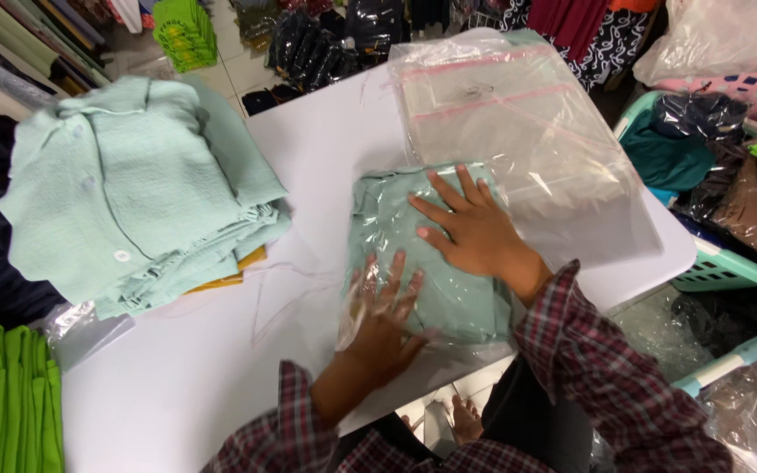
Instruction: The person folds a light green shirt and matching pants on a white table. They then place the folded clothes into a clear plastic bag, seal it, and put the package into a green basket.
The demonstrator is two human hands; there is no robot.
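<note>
We press the bagged shirt flat with left hand and right hand (both open, fingers spread); next probably sealing the bag carefully.

Bright, even overhead light; glare on the plastic bags; edges slightly bowed.

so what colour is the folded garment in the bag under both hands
Pale mint green garment, clearest in the head view.
</note>
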